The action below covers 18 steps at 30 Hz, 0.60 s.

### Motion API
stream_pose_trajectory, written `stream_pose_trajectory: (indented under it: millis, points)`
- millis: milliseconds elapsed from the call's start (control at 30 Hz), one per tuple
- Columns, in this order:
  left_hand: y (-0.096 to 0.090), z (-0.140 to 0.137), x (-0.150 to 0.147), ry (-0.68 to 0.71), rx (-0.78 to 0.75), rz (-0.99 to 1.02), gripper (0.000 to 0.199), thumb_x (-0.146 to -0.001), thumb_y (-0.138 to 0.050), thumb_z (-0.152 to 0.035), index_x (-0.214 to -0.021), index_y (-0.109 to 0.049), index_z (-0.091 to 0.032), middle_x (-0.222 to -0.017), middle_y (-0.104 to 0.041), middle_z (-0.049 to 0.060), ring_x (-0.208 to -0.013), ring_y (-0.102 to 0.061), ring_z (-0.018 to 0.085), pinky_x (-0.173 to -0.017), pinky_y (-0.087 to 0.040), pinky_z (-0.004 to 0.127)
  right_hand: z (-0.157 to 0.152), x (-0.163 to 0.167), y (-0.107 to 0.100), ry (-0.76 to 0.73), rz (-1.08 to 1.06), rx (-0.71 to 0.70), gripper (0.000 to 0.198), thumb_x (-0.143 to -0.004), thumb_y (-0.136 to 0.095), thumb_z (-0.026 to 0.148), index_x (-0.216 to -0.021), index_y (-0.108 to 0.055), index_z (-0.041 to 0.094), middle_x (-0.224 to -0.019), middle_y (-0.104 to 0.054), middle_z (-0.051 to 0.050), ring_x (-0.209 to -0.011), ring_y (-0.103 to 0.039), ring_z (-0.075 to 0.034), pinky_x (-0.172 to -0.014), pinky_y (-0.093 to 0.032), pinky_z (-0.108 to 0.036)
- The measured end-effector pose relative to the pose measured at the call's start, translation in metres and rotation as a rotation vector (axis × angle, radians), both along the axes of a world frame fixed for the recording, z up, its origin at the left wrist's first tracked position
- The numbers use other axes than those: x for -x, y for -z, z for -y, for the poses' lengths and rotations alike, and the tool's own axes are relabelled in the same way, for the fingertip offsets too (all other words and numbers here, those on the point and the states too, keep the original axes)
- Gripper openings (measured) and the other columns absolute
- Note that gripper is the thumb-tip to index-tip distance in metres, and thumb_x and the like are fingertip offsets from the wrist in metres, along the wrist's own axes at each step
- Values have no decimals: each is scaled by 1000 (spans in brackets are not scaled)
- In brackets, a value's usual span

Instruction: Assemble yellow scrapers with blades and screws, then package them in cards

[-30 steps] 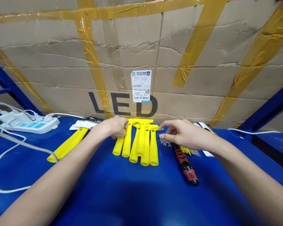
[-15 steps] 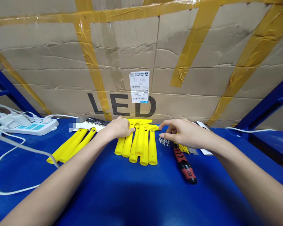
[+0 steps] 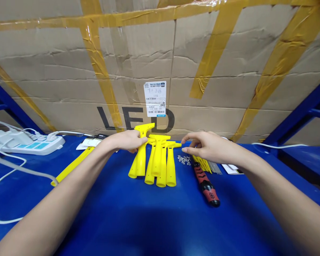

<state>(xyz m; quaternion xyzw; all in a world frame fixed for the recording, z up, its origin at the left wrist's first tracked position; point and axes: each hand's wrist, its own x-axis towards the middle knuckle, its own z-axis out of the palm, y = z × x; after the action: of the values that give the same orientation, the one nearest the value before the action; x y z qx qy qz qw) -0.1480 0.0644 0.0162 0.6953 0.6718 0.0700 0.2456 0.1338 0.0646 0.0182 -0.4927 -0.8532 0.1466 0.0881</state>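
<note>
My left hand [image 3: 130, 139] is closed around the neck of a yellow plastic scraper handle [image 3: 141, 160], whose T-shaped head is tilted up above the others. Several more yellow scraper handles [image 3: 171, 167] lie side by side on the blue table, heads toward the box. My right hand [image 3: 202, 145] hovers just right of them, fingers curled with thumb and forefinger slightly apart and nothing visible between them. Below its fingertips lies a small pile of screws [image 3: 184, 160]. A red and black screwdriver [image 3: 206, 186] rests beside the pile, its far end hidden under my right hand.
A large cardboard box [image 3: 133, 64] stands along the back of the blue table [image 3: 138, 220]. At the left are a white power strip [image 3: 42, 145] with cables and another yellow handle [image 3: 72, 167]. Thin yellow strips [image 3: 204, 164] and grey blades [image 3: 216, 168] lie right of the screwdriver.
My left hand has lifted the head end of one scraper handle, which now stands out above the row. My right hand stays almost in place; the view has shifted slightly.
</note>
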Motion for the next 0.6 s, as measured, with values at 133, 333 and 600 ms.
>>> stream_pose_trajectory:
  millis: [133, 333, 600]
  points:
    - [-12, 7, -1, 32, 14, 53, 31, -84, -50, -43, -90, -70, -19, -98, -77, 10, -80, -70, 22, -63, -54, 26, -2, -7, -5, 28, -2, 7, 28, -91, -64, 40, -113, -71, 24, -96, -79, -5, -85, -71, -23, -79, -53, -35]
    - [-32, 25, -20, 148, -156, 7, 34, -86, -52, -44, -106, -65, -21, -99, -74, 6, -81, -68, 22, -60, -48, 27, -12, -26, -9, 144, -24, 10, 29, -91, -64, 36, -116, -70, 23, -96, -80, -6, -85, -72, -22, -74, -52, -32]
    - [-18, 35, -63, 343, -446, -104, 37, -98, -43, -46, -121, -58, -21, -104, -72, 9, -92, -67, 26, -74, -47, 34, -30, -47, 1, 130, 75, 46, 17, -77, -64, 10, -88, -75, 18, -87, -80, -5, -84, -74, -21, -73, -53, -28]
